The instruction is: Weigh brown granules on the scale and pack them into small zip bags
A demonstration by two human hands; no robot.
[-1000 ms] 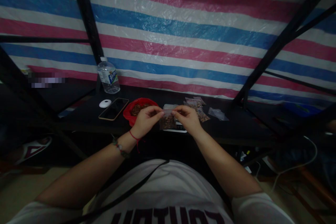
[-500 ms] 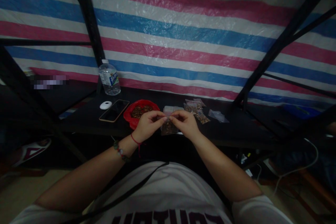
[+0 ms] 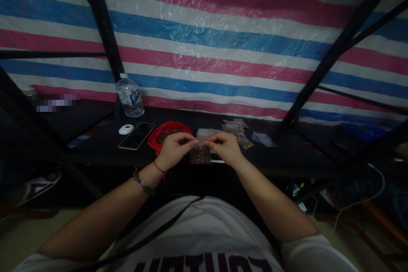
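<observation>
A small clear zip bag (image 3: 200, 155) of brown bits hangs at the front edge of the black table, pinched along its top by both hands. My left hand (image 3: 175, 146) grips its left upper corner between thumb and forefinger. At the opposite corner, my right hand (image 3: 225, 146) closes in the same kind of pinch. Just left of the bag sits a red bowl (image 3: 153, 139) holding more brown pieces, partly covered by my left hand. Behind the bag lies a flat pale object (image 3: 205, 132), mostly hidden. Filled zip bags (image 3: 237, 129) are piled to the right.
Flat clear bags (image 3: 263, 139) lie right of the pile. A phone (image 3: 137, 135), a white round case (image 3: 126, 129) and a clear plastic bottle (image 3: 131, 97) stand or lie to the left. Black metal posts (image 3: 106, 38) frame the table, with a striped sheet (image 3: 204, 51) behind.
Both hands have drawn a little apart along the bag's top. The bag has shifted slightly left and hangs flatter, with more of its contents showing.
</observation>
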